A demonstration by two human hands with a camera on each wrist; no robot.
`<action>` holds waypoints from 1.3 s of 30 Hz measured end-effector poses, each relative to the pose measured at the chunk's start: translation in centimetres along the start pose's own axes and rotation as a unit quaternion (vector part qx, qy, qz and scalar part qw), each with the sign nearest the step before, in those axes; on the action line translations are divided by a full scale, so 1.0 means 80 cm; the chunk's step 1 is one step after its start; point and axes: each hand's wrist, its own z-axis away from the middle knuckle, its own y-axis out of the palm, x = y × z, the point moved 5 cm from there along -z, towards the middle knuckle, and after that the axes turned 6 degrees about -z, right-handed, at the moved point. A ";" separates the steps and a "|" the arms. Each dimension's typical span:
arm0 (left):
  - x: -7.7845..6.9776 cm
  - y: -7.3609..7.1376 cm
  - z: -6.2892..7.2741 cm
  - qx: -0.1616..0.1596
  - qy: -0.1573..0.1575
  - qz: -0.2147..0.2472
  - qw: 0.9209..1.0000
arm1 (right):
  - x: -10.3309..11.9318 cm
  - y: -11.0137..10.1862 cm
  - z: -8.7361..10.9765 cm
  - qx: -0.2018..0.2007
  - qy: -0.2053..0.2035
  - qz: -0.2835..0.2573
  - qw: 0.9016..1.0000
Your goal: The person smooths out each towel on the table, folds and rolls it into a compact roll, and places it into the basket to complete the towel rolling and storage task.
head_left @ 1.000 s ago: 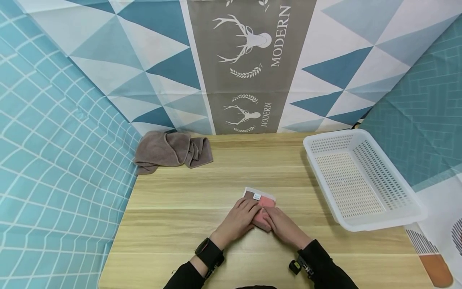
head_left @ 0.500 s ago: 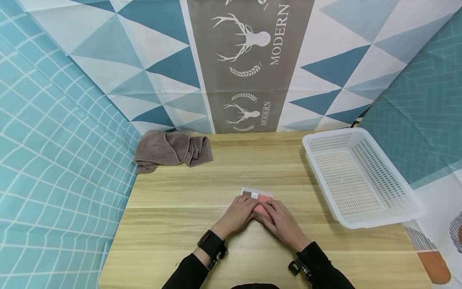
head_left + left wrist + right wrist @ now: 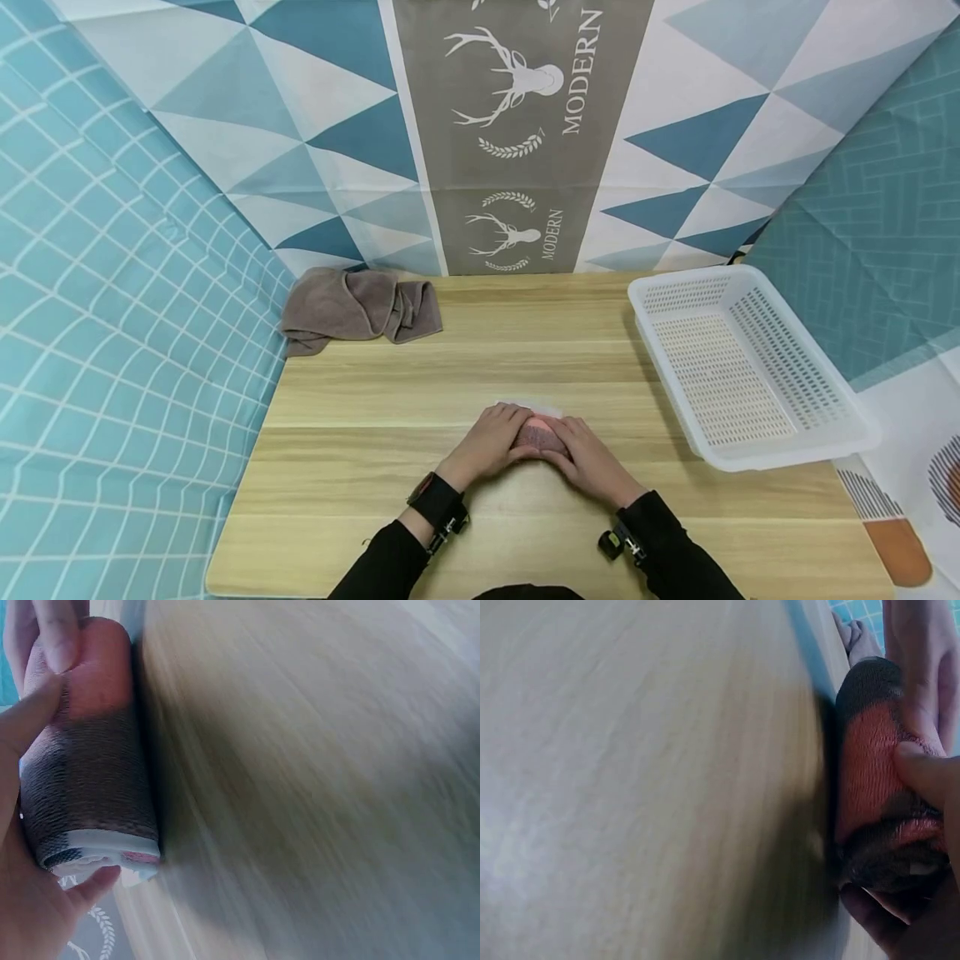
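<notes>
A small rolled cloth (image 3: pixel 542 438), pink and dark brown with a ribbed weave and a pale edge, lies on the wooden table near the person. My left hand (image 3: pixel 487 443) grips its left end, the thumb along the near side. At the other end my right hand (image 3: pixel 595 461) holds it the same way, and the two thumbs come close together. The left wrist view shows the roll (image 3: pixel 94 772) with a white band and wound layers at its end. In the right wrist view, fingers curl about the cloth's (image 3: pixel 870 776) dark end. Fingers hide much of its top.
A crumpled brown-grey towel (image 3: pixel 360 307) lies at the table's far left corner. On the right stands a white perforated plastic basket (image 3: pixel 787 462). Patterned cloth hangs behind the table (image 3: pixel 337 517) and on both sides.
The flat folded cloth with its white label has been rolled up; the label is out of sight. The right hand has shifted slightly up, and its thumb now lies on the roll's near side.
</notes>
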 end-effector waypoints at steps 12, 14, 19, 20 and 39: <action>-0.009 0.007 0.009 -0.062 0.038 -0.144 0.987 | -0.008 0.006 -0.007 0.056 0.117 -0.128 0.983; -0.009 0.009 0.008 -0.049 0.033 -0.145 0.988 | -0.007 0.007 -0.008 0.064 0.127 -0.124 0.982; -0.005 0.011 0.000 -0.026 0.031 -0.144 0.989 | -0.006 0.008 -0.006 0.065 0.164 -0.089 0.980; -0.005 0.012 -0.002 -0.022 0.032 -0.138 0.990 | -0.005 0.008 -0.006 0.057 0.169 -0.080 0.981; 0.005 0.010 -0.025 0.044 0.003 -0.036 0.998 | 0.020 -0.003 -0.022 -0.020 -0.037 0.157 0.987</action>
